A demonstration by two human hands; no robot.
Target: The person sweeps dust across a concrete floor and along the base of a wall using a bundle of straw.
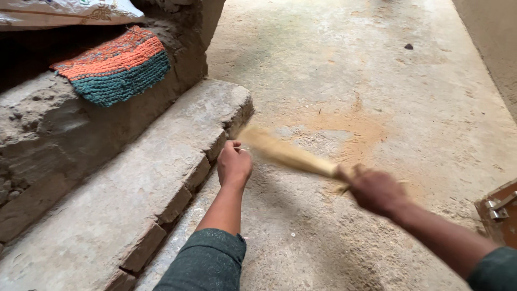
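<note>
Broom [285, 153] motion-blurred; wooden box [498, 213] cut off at right edge.

Printed sack [64, 12] — pale, with dark ornament, lying flat at top left above the ledge

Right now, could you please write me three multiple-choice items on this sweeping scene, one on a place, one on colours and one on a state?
1. Where does the woven mat lie?
A. On the mud ledge above the stone step
B. On the floor by the metal-cornered box
C. Under the right hand

2. Which colours does the mat show?
A. Black and white
B. Orange and teal
C. Yellow and purple

3. How does the right hand stand?
A. Open and flat on the floor
B. Closed around the straw broom
C. Resting on the step

Answers:
1 A, it drapes over the ledge behind the step.
2 B, orange bands above, teal below.
3 B, the fingers wrap the blurred broom's handle end; the left hand is a loose fist by the step.
</note>
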